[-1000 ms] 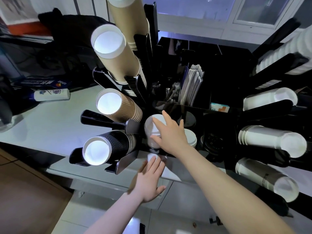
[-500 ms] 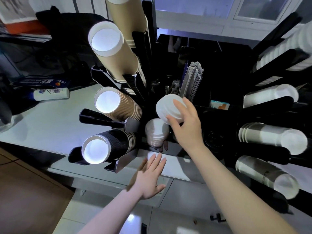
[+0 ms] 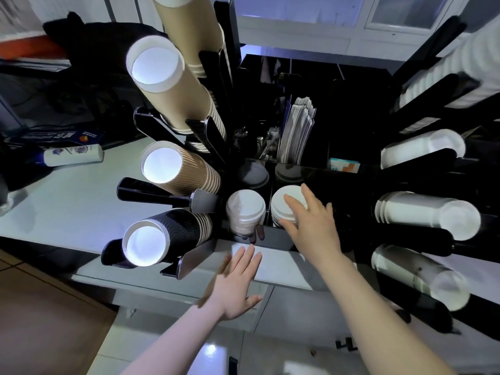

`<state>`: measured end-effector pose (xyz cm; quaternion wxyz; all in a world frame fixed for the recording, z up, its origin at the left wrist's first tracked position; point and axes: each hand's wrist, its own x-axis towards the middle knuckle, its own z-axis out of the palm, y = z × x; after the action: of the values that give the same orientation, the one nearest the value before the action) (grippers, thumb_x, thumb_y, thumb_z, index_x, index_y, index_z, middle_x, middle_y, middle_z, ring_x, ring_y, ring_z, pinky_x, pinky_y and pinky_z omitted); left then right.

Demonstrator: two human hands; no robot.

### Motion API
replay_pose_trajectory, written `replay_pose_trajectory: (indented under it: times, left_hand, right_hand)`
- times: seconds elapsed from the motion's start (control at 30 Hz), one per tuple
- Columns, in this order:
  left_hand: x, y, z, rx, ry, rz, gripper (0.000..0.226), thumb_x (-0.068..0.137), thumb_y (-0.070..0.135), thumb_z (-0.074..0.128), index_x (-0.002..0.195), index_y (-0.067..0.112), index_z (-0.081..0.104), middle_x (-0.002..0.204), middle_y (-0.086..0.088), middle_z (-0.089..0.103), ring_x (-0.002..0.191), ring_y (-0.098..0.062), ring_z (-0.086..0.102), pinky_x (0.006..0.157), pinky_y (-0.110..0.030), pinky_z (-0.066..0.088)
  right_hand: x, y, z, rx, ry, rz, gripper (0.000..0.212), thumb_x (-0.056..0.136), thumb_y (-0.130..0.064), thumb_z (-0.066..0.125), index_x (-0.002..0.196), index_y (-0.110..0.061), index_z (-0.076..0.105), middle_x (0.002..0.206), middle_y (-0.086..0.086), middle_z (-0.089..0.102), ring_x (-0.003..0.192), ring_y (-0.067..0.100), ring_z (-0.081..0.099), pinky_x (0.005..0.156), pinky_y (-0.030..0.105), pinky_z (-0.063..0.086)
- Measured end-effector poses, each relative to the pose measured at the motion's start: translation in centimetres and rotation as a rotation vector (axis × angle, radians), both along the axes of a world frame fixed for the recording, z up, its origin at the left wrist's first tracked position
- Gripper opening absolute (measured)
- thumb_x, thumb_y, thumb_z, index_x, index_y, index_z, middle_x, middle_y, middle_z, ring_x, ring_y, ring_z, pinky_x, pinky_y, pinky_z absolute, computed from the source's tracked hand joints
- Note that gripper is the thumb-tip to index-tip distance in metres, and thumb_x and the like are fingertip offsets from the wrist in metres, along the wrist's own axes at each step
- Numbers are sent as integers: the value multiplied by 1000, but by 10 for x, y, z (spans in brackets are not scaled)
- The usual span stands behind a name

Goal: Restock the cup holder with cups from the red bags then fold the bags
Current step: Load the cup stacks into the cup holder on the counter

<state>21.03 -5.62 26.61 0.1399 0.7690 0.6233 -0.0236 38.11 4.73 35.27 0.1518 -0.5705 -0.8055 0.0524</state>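
I'm mid-restock — right hand [image 3: 311,226] spread loosely over the white lid stack [image 3: 288,205] in the cup holder [image 3: 276,238], seating it, not clamping; left hand [image 3: 234,280] flat and empty at the tabletop [image 3: 81,201] edge — next, press the stack level; red bags not visible.

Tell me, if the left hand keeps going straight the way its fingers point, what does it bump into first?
Probably the black front wall of the cup holder, just below the stack of white lids. The left hand lies flat, fingers aimed up toward it. Depth is hard to judge, so it might pass above the wall and meet the lids.
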Motion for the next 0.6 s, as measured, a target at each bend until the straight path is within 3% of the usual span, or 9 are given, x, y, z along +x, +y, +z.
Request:
replay_pose_trajectory:
  times: [0.07,0.17,0.23,0.3,0.37,0.6]
  left_hand:
    - [0,0,0,-4,-10,4,89,92,52,45,151,21,-13,157,0,-23,144,-19,-24,114,-35,-16]
    - [0,0,-1,-7,-14,10,88,92,52,45,151,21,-13,157,1,-24,144,-18,-24,115,-35,-14]
    - [0,0,-1,-11,-15,12,88,92,52,45,151,21,-13,157,1,-24,144,-18,-24,115,-35,-14]
    - [0,-1,-1,-13,-14,13,89,92,52,45,151,22,-14,157,1,-24,144,-18,-24,115,-35,-15]
    - [0,0,-2,-11,-9,12,89,92,53,45,151,22,-14,157,1,-24,143,-18,-25,114,-35,-15]
    - [0,-2,0,-13,-19,-1,89,92,52,45,151,21,-13,157,1,-24,133,-15,-36,115,-35,-14]
  right_hand:
    - [0,0,-10,-21,-132,-18,53,98,-48,37,148,-32,28,162,4,7,148,25,3,114,58,0]
    - [0,-4,-18,4,-90,-32,47,101,-39,31,147,-32,28,162,3,0,146,28,-13,111,61,-9]
    - [1,-8,-17,57,19,-16,43,99,-26,41,143,-28,39,160,7,9,147,30,-3,112,59,-8]
    - [5,-12,-15,132,146,44,37,93,-11,53,128,-21,58,149,11,38,140,33,28,113,61,1]
    - [10,-16,-16,122,169,89,33,92,-9,57,121,-20,66,136,5,54,133,28,42,114,62,7]
    - [8,-22,-25,-2,137,43,40,97,-25,48,136,-30,51,151,-9,38,146,11,16,117,52,-1]
